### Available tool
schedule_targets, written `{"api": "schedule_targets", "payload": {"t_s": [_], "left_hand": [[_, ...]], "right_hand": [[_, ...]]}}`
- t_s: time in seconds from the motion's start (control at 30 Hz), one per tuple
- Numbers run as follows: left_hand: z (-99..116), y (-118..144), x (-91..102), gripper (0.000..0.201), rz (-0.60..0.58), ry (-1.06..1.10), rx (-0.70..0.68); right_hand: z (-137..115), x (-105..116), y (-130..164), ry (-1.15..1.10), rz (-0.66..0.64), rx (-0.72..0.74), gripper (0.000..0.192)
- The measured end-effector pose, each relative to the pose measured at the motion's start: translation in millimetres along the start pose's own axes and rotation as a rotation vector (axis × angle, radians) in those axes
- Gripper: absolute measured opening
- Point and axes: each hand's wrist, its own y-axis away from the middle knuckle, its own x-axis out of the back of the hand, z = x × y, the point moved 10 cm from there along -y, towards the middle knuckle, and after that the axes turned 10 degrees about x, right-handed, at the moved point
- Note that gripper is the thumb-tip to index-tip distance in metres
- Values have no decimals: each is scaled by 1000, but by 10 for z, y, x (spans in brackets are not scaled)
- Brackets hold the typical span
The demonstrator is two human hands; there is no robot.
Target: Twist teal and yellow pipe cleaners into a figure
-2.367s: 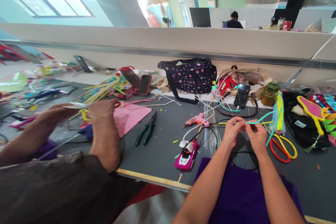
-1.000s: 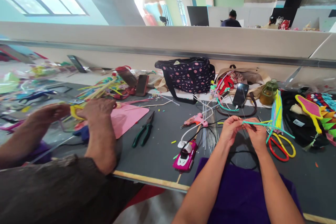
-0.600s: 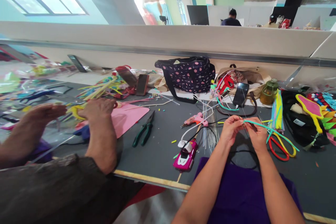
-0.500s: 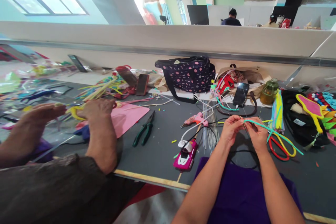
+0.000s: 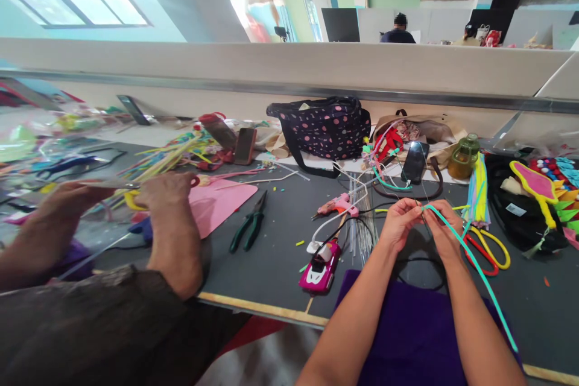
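Both hands come together above the counter [image 5: 280, 265], and right at the meeting point sits the near end of a teal fuzzy strip [image 5: 476, 256]. The left hand [image 5: 400, 221] has thumb and forefinger pinched shut on that end, probably to keep so small a spot steady. The right hand [image 5: 443, 226] crowds in from the other side, fingers curled close, but what exactly they grip is hidden, so I cannot tell. Look at the strip's long tail: it arcs over the right hand and trails down past the forearm, likely left loose because only the tip needs control. Fine wires [image 5: 423, 184] poke up at the fingertips, too thin to trace. Just beyond the right wrist, red-and-yellow scissors [image 5: 491, 251] lie handles toward the worker, seemingly parked for an easy grab, with a bundle of pastel strips [image 5: 479, 199] right behind. Over to the left, a pink glue gun [image 5: 340, 206] rests near a magenta power strip [image 5: 320, 269], perhaps kept close because of the cords. Farther left, green-handled pliers [image 5: 248, 226] lie apart, and a co-worker's hand [image 5: 165, 190] is busy beside a pink sheet [image 5: 221, 199].
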Motion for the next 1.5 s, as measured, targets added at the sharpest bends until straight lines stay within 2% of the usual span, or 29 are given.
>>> {"api": "schedule_targets", "payload": {"t_s": [0.1, 0.27, 0.7, 0.93, 1.07, 1.2, 1.27, 1.37, 1.5], "left_hand": [[-1, -2, -14, 33, -20, -14, 3], [21, 14, -43, 30, -26, -20, -11], [31, 22, -50, 24, 2, 25, -33], [87, 23, 14, 26, 65, -9, -93], [139, 44, 34, 26, 105, -67, -156], [184, 73, 21, 24, 139, -163, -210], [200, 85, 12, 23, 148, -211, -235], [210, 92, 10, 25, 156, -248, -256], [208, 88, 7, 26, 152, -240, -259]], "right_hand": [[84, -8, 17, -55, 26, -44, 19], [132, 4, 19, -102, 61, -26, 17], [-15, -42, -13, -112, 10, 8, 16], [41, -78, 3, -107, -38, -7, 17], [99, -2, 59, -83, 50, -24, 19], [63, 122, 93, -10, 167, -68, 31], [-7, 142, 70, 37, 167, -45, 31], [-52, 123, 30, 48, 129, -20, 20], [93, 124, 45, -77, 171, -107, 19]]}}
